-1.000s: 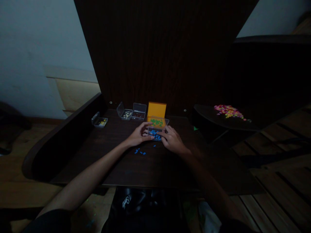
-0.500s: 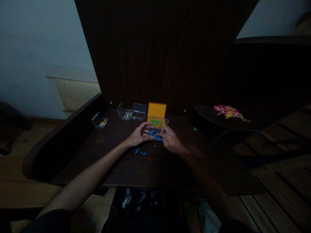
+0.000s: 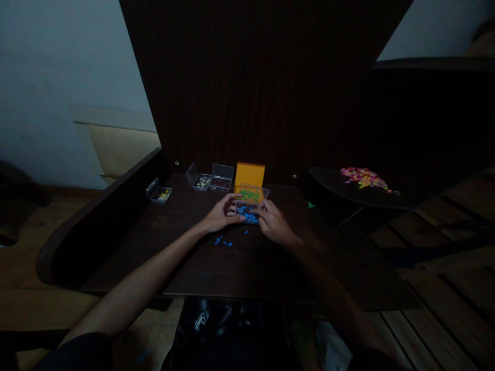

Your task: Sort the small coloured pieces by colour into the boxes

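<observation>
My left hand [image 3: 223, 215] grips the left side of a small clear plastic box [image 3: 252, 222], thumb along its near edge and fingers at its far side. Small blue pieces [image 3: 247, 214] lie inside that box. From the right, my right hand [image 3: 273, 221] reaches over it, fingers bent together among the blue pieces; whatever is between the fingertips is too small to make out. Several loose blue pieces [image 3: 225, 242] are scattered on the dark tabletop [image 3: 185, 263] nearer to me. Just behind the box, green pieces [image 3: 249, 195] sit in an open box with an orange lid [image 3: 250, 175].
Behind my left hand stand open clear boxes with whitish pieces [image 3: 202, 182] and dark red pieces [image 3: 221, 184]. Another clear box with yellow pieces [image 3: 164, 195] is farther left. A pile of pink and yellow bits [image 3: 365, 178] rests on a dark surface at right. A raised side panel [image 3: 104, 216] borders the left.
The fingers of my right hand have shifted slightly over the box, and the blue pieces in it lie a little differently. My left hand stays in place.
</observation>
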### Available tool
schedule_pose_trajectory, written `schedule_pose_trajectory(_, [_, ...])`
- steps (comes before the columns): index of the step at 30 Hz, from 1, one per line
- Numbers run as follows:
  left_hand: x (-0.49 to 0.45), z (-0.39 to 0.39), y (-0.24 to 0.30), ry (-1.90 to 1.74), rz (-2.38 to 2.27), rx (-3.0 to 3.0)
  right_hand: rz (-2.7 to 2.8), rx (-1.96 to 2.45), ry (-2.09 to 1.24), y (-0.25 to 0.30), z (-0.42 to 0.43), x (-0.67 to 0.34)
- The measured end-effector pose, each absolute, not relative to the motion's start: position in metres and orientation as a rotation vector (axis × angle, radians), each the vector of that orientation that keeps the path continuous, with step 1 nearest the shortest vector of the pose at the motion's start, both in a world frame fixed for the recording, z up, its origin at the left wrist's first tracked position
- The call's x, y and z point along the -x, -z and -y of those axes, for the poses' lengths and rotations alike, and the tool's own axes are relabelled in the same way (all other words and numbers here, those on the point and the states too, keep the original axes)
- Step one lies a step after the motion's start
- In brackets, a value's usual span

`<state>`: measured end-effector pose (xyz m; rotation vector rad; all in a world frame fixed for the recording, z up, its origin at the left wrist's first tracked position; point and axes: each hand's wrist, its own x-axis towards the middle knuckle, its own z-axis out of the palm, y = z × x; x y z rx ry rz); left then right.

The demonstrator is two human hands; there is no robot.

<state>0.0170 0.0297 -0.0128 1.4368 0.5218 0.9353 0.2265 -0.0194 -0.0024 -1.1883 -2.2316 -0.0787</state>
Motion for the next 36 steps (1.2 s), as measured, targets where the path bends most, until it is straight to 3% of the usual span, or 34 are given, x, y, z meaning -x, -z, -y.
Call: schedule_pose_trajectory(36, [-0.0164, -0.0298, 0.0124, -0.929, -0.539, -1.435, 2.272, 1.226, 0.142, -0.0013, 0.0219, -0.2270])
